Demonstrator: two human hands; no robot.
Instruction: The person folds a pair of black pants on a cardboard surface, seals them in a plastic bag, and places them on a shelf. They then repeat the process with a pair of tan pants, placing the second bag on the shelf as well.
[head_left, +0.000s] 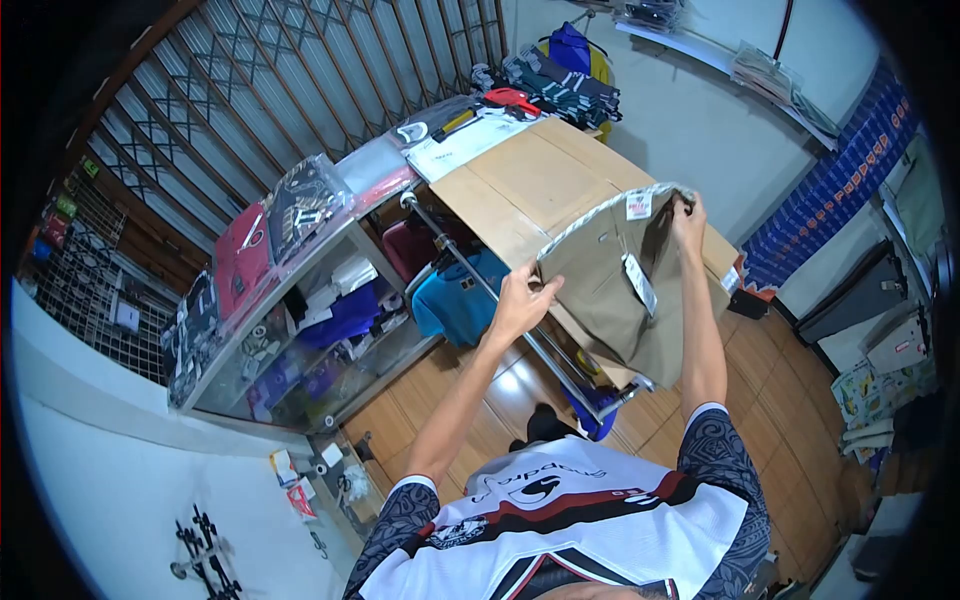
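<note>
A pair of khaki trousers (592, 290) hangs between my two hands, its waistband stretched and facing up toward me. My left hand (525, 305) pinches one end of the waistband, and my right hand (689, 226) grips the other end, farther to the right. Inside the back of the waist a white label (638, 206) with red print shows. A white hang tag (640, 285) dangles on a string over the cloth. The trousers' lower part drops past the edge of the cardboard-covered table (530, 180), and the legs are mostly hidden.
A metal rail (460, 258) with a teal shirt (460, 300) runs beside the table. Left stands a glass display case (300, 330) topped with packed clothes. Folded dark garments (565, 90) and a red-and-black tool (512, 100) lie at the far end. Tiled floor (770, 420) shows to the right.
</note>
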